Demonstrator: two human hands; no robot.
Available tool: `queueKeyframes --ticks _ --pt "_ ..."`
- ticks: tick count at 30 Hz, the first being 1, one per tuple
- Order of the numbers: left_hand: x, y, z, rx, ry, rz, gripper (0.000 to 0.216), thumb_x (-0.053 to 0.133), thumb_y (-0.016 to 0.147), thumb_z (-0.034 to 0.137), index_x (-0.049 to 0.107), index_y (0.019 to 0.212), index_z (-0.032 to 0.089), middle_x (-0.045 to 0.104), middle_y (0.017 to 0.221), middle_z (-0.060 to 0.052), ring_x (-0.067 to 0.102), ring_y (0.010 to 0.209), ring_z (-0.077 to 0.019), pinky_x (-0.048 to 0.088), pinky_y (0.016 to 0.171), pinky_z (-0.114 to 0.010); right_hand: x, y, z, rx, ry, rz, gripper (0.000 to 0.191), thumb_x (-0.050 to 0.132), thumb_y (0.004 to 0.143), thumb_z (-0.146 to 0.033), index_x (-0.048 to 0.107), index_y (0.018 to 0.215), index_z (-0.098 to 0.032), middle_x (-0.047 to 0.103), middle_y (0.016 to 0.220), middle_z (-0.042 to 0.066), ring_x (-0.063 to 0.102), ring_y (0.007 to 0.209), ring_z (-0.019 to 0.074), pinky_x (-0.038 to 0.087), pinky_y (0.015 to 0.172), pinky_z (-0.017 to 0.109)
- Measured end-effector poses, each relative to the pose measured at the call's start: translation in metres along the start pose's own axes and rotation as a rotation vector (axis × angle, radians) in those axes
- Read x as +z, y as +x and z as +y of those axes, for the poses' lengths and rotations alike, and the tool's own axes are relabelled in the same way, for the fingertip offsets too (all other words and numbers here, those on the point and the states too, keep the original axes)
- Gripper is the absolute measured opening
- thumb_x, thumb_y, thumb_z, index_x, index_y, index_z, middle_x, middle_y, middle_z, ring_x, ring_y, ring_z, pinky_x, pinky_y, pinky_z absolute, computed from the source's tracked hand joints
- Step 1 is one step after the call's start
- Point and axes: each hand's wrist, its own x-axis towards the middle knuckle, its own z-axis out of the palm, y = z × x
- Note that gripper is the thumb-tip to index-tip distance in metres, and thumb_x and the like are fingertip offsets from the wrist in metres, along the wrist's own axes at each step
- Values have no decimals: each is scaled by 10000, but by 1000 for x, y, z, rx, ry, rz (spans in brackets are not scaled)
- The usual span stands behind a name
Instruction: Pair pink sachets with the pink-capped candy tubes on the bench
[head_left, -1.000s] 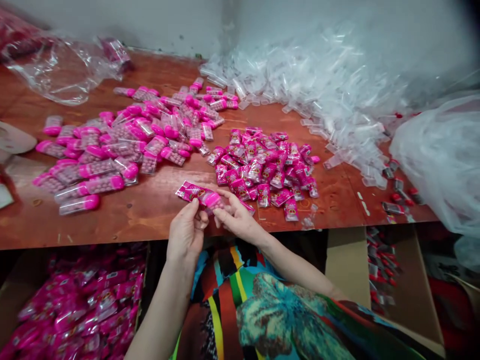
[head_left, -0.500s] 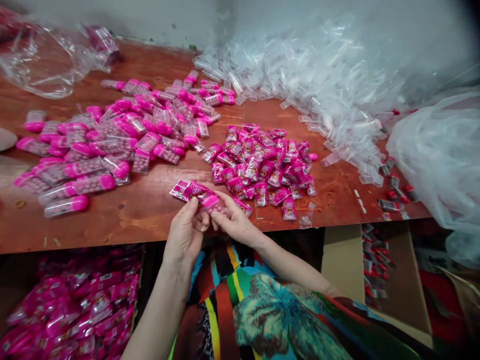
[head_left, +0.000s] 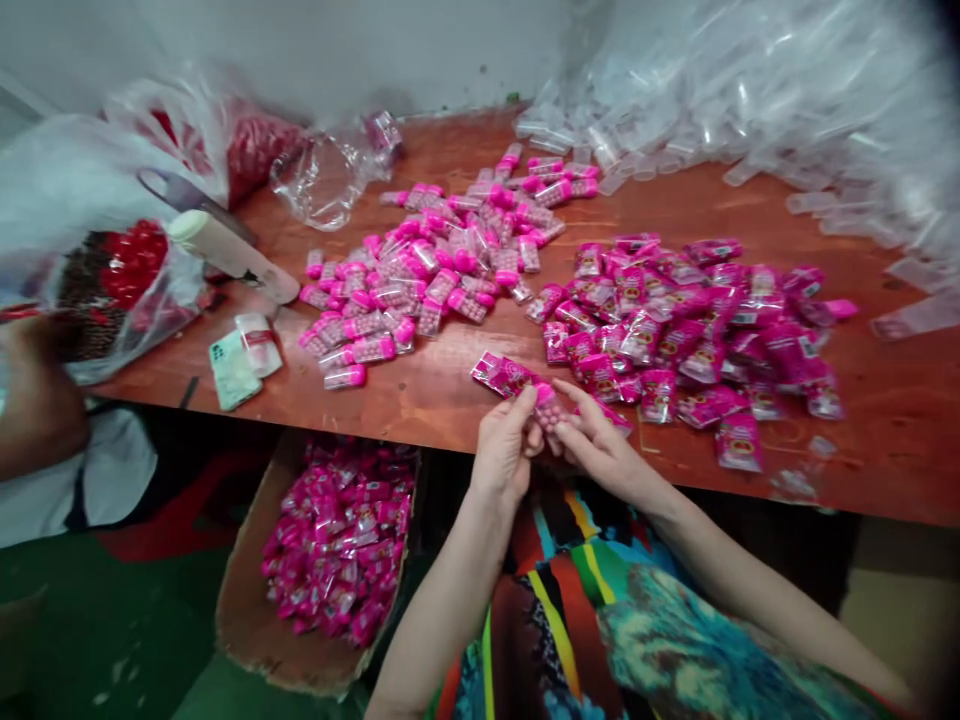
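Observation:
Just over the table's front edge, my left hand (head_left: 504, 445) pinches a printed pink plastic wrapper (head_left: 504, 374) that points to the upper left. My right hand (head_left: 600, 448) closes its fingers on a small clear tube (head_left: 550, 410) of pink candy balls with a pink cap. Tube and wrapper meet between the hands; whether the tube sits inside the wrapper I cannot tell. Right of my hands lies a pile of pink wrapped packs (head_left: 660, 320). To the left spreads a heap of capped candy tubes (head_left: 420, 270).
Empty clear tubes (head_left: 675, 130) are heaped at the back right. A cardboard box (head_left: 247, 610) of pink packs stands below the table edge. At left are a phone (head_left: 231, 370), a pale bottle (head_left: 232, 255), plastic bags (head_left: 67, 170) and another person's arm (head_left: 37, 400).
My view has turned left, bringing the phone, bottle, bags and another person's arm into sight. Both hands still hold the wrapper and tube together, with little change in grip.

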Motion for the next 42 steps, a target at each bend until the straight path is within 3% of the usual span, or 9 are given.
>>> queueKeyframes --ticks 5,9,15,21,30,33,38,40,42 --pt "-7 -6 2 41 53 16 725 1199 646 737 723 768 204 552 504 53 465 441 -87 252 469 -240 13 4 -4 31 130 15 889 898 1112 -638 474 1800 -267 706 907 -33 571 667 163 464 600 276" --pt "-19 -1 10 21 100 -23 588 1136 870 596 723 731 200 606 540 14 483 472 -92 309 485 -231 12 16 -9 160 257 -185 885 809 1143 -723 439 1826 -300 615 792 -111 296 494 96 339 502 224" --pt "-17 6 5 -37 -30 15 502 1132 900 468 727 775 201 444 498 86 359 419 -70 293 458 -254 13 17 -10 -55 -258 51 796 861 1114 -470 532 1809 -261 751 1010 30 672 775 209 623 741 347" --pt "-15 -1 1 -80 -17 14 460 1134 872 439 753 829 185 611 579 51 416 434 -51 321 461 -180 10 16 -4 146 132 -166 927 749 1178 -726 339 1881 -282 586 785 -114 371 512 112 357 519 232" --pt "-5 5 -2 -81 -164 104 545 1110 896 476 646 785 211 437 511 121 318 370 -39 269 406 -183 8 6 2 -2 -195 -110 772 765 1210 -404 386 1867 -268 779 1019 -1 723 849 208 654 881 384" --pt "-4 4 -5 -102 -170 112 590 1139 877 513 644 776 209 454 513 121 291 369 -27 245 399 -173 9 3 -2 19 -268 -73 782 767 1196 -379 403 1882 -295 794 1088 24 710 819 209 655 849 386" --pt "-8 -1 -5 -134 -156 62 485 1136 874 477 766 841 164 615 599 57 345 393 -30 286 407 -190 5 3 -2 83 31 -133 890 827 1170 -560 362 1886 -309 711 1006 -17 642 751 175 577 692 293" --pt "-10 -3 -5 -142 -170 21 440 1119 880 452 788 852 164 565 579 76 325 395 -37 303 418 -204 3 3 -2 133 87 -167 966 833 1157 -660 333 1905 -308 649 932 -53 538 642 145 474 583 251" --pt "-12 -4 -4 -143 -175 -21 409 1119 868 413 793 845 167 527 569 89 318 408 -42 316 432 -209 2 3 -2 108 98 -163 970 844 1147 -679 351 1897 -314 679 996 -33 565 658 141 505 594 252"
